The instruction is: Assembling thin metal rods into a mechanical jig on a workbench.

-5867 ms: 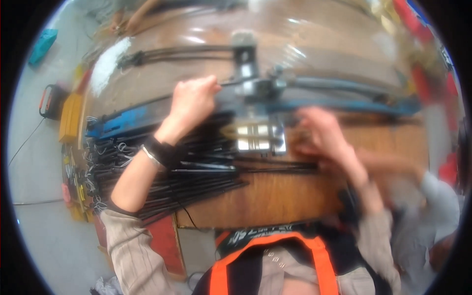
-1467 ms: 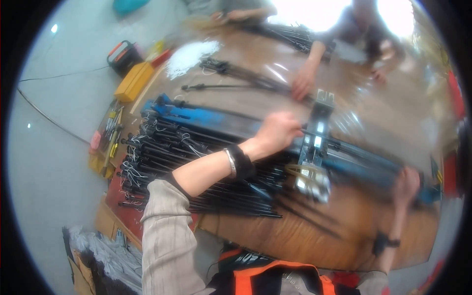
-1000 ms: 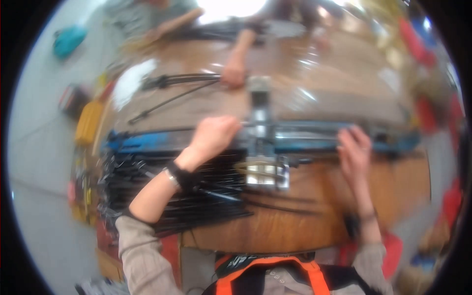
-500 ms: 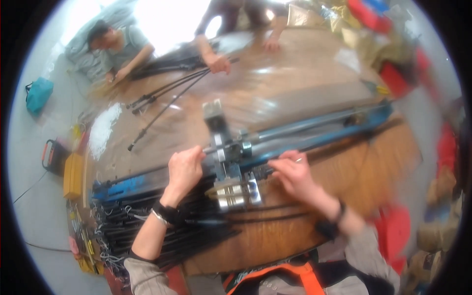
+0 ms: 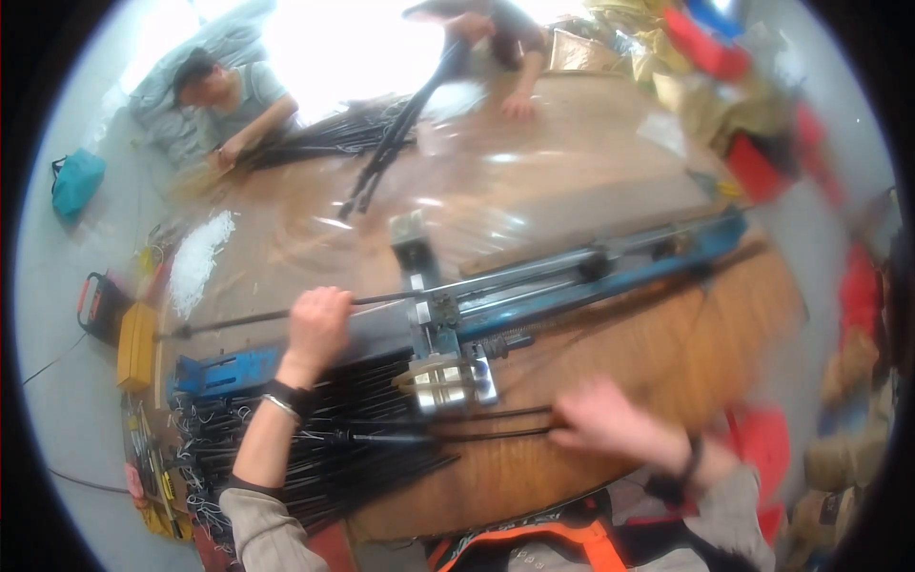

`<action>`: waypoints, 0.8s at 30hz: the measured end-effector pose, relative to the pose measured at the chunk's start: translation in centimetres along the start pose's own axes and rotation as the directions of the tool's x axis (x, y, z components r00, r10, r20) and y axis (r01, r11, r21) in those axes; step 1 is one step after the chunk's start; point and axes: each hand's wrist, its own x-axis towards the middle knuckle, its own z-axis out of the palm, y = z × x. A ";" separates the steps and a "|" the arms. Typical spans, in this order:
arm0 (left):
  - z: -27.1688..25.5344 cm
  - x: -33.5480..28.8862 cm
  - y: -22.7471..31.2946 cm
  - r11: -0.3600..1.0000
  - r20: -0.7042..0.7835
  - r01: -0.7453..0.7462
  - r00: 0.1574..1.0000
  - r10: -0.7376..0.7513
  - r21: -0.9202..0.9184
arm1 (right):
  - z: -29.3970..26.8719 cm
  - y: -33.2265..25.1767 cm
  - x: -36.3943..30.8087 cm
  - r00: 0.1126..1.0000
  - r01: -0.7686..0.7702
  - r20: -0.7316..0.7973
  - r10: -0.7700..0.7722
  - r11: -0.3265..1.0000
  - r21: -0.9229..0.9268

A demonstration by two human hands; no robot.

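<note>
My left hand (image 5: 319, 329) is closed around a long thin black rod (image 5: 238, 322). That rod runs from near the yellow box to the clamp block (image 5: 437, 310) of a blue bench fixture (image 5: 610, 276). Lower right, my right hand (image 5: 605, 417), somewhat blurred, closes over the right ends of two thin black rods (image 5: 500, 415) that lie just in front of the fixture. Its fingertips are partly hidden. Between the hands sits a shiny metal block (image 5: 443, 383) on the fixture's crosswise arm. A thick pile of black rods (image 5: 343, 477) with white loops at their left ends lies beneath my left forearm.
Across the wooden table (image 5: 572, 133), one person (image 5: 233, 100) bends over more black rods, and another holds a bundle of them (image 5: 396, 143). White small pieces (image 5: 202, 257) are heaped at the left. A yellow box (image 5: 138, 343) stands at the left edge.
My left hand has shifted left along the rod. My right hand has left the fixture and come down toward me to the loose rods. Across the table, a person has lifted a rod bundle.
</note>
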 end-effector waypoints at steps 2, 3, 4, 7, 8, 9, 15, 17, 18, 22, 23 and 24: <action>-0.6 -0.3 -0.2 0.994 -0.123 0.003 0.992 0.011 0.107 | 3.0 -2.5 -2.6 0.992 0.070 -0.099 -0.083 0.989 -0.129; -1.0 -0.6 -0.2 0.977 -0.235 0.031 0.972 0.021 0.213 | 3.9 -2.7 -2.7 0.991 0.069 -0.109 -0.083 0.989 -0.132; -1.3 -1.3 0.8 0.971 -0.190 0.089 0.981 -0.046 0.221 | 4.6 -2.6 -2.7 0.971 0.058 -0.226 -0.072 0.996 -0.071; -4.9 -5.1 8.5 0.997 -0.050 0.016 0.999 -0.020 -0.070 | 5.4 -1.4 -2.0 0.886 0.090 -0.460 -0.053 0.994 0.058; -5.6 -6.4 12.2 0.992 -0.033 -0.124 0.992 0.123 -0.024 | 5.2 -0.8 -1.8 0.822 0.150 -0.563 -0.089 0.987 0.063; -6.7 -7.7 16.0 0.955 0.075 -0.115 0.987 0.141 -0.272 | 4.9 -0.7 -2.0 0.748 0.213 -0.653 -0.119 0.975 0.066; -3.7 -3.8 22.9 0.911 0.065 -0.052 0.994 0.086 -0.410 | 1.4 -1.6 -0.3 0.618 0.195 -0.782 -0.083 0.979 0.051; -4.2 -2.7 22.1 0.906 0.083 -0.046 0.993 0.088 -0.421 | 0.4 -0.5 0.2 0.522 0.254 -0.842 -0.133 0.967 0.004; -5.1 -2.6 21.4 0.908 0.108 -0.038 0.990 0.091 -0.416 | -0.1 0.1 0.6 0.440 0.276 -0.872 -0.213 0.957 -0.094; -12.3 1.5 17.5 0.975 -0.072 -0.159 0.986 0.149 -0.152 | 0.1 6.5 -2.3 0.376 -0.023 -0.925 0.058 0.998 0.053; -13.7 2.3 16.1 0.987 -0.073 -0.124 0.990 0.117 -0.101 | 0.9 8.2 -2.3 0.378 -0.105 -0.913 0.155 0.987 0.124; -14.8 3.0 14.8 0.995 -0.075 -0.085 0.994 0.081 -0.045 | 1.4 9.5 -2.3 0.370 -0.182 -0.895 0.247 0.964 0.191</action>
